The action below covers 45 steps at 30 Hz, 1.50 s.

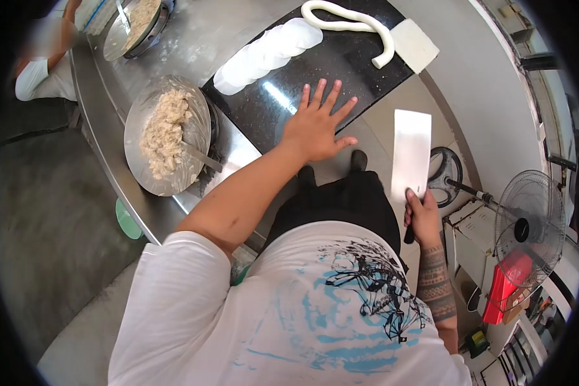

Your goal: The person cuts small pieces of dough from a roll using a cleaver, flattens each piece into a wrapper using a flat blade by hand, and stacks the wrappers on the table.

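My left hand [318, 125] is open, fingers spread, palm down at the near edge of a black stone slab [238, 116]; I cannot tell whether it touches. Low on the right, my right hand [423, 215] is closed around the handle of a cleaver [412, 151], its broad pale blade pointing away from me. Overlapping round dough wrappers [264, 59] lie in a row across the slab. Beyond my fingers, a rope of white dough [360, 26] curves over the far right part. A folded white cloth [416, 46] sits at the slab's right corner.
Left of the slab, a metal bowl of pale filling [164, 138] holds a flat-handled tool [202, 156]. A second bowl [135, 29] stands farther back on the steel table [193, 32]. Another person's arm [61, 48] shows upper left. At right is a fan [527, 225].
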Tool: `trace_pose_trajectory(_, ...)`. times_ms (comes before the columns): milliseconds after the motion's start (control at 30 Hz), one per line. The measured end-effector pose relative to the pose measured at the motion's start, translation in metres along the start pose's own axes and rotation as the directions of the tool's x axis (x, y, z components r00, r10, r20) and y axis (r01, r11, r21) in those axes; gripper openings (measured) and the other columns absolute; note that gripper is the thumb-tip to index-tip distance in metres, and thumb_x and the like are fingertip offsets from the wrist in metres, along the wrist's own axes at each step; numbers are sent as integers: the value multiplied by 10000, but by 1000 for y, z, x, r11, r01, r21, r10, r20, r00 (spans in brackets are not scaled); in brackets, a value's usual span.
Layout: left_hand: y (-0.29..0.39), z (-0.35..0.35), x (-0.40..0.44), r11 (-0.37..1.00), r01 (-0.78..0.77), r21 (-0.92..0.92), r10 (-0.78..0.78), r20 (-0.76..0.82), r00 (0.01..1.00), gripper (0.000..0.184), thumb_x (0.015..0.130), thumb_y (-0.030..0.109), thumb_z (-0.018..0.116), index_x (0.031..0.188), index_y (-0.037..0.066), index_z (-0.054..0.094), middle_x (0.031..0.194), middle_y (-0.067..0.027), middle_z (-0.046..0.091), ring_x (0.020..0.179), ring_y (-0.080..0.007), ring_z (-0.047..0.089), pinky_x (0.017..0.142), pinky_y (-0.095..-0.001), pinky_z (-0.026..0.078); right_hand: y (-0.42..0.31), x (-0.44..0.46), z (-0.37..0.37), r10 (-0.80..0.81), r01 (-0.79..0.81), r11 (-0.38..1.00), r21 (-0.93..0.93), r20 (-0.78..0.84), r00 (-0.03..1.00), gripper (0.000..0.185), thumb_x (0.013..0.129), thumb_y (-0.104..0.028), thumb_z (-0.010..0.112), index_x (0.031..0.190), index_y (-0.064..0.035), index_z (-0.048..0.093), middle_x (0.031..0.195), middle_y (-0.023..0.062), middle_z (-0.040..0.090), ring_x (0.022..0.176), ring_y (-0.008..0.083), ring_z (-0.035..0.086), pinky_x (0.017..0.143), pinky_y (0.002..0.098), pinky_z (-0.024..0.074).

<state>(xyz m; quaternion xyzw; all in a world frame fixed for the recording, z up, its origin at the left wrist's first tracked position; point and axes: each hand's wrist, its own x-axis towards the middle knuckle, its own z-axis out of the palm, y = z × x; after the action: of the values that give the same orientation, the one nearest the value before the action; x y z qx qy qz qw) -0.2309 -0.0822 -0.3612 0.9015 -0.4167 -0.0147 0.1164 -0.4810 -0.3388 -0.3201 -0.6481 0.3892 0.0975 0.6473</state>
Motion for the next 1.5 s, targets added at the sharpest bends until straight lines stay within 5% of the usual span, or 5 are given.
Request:
trace_pose_trajectory(233, -14, -3, 12, 927, -151, -344, 140, -56, 988, 871, 1042, 654, 523, 1732, 207, 237, 1773, -285, 136, 1642, -485, 123, 1322, -591, 98, -55, 41, 1, -78, 118, 957, -266, 156, 985, 396, 980, -247, 801, 1215, 17, 624, 721, 4, 606, 464, 83, 500, 411, 279, 410)
trace_pose_trajectory(333, -52, -3, 28, 600, 24, -800, -341, -228, 912, 849, 1054, 567, 569, 1732, 187, 228, 1776, -287, 118, 1640, -485, 136, 1322, -578, 111, -86, 71, 40, -81, 257, 881, -398, 407, 910, 452, 943, -241, 829, 1243, 39, 641, 788, 39, 684, 546, 89, 579, 486, 288, 478)
trace_pose_trajectory(467, -69, -42, 19, 986, -166, -20, 167, 14, 986, 887, 976, 536, 659, 1712, 200, 296, 1768, -271, 177, 1611, -519, 203, 1298, -640, 158, -69, 109, 109, -120, 487, 776, -401, 665, 737, 525, 858, -267, 887, 1230, 47, 690, 1140, 227, 773, 1060, 328, 750, 968, 427, 559)
trace_pose_trajectory(633, -35, -25, -2, 959, -278, -63, 285, 236, 929, 863, 941, 642, 635, 1688, 297, 372, 1758, -237, 241, 1592, -501, 260, 1270, -683, 194, -53, 99, 103, -32, 462, 779, -425, 708, 706, 540, 850, -275, 893, 1236, 42, 688, 1130, 243, 763, 1053, 350, 750, 951, 428, 562)
trace_pose_trajectory(1500, -65, -5, 87, 932, -351, 92, 360, -101, 928, 903, 925, 672, 652, 1701, 356, 316, 1791, -183, 184, 1631, -440, 216, 1276, -695, 162, -100, 146, 89, -154, 498, 638, -588, 536, 830, 589, 864, -260, 894, 1291, 42, 623, 1123, 224, 745, 1042, 317, 730, 911, 441, 566)
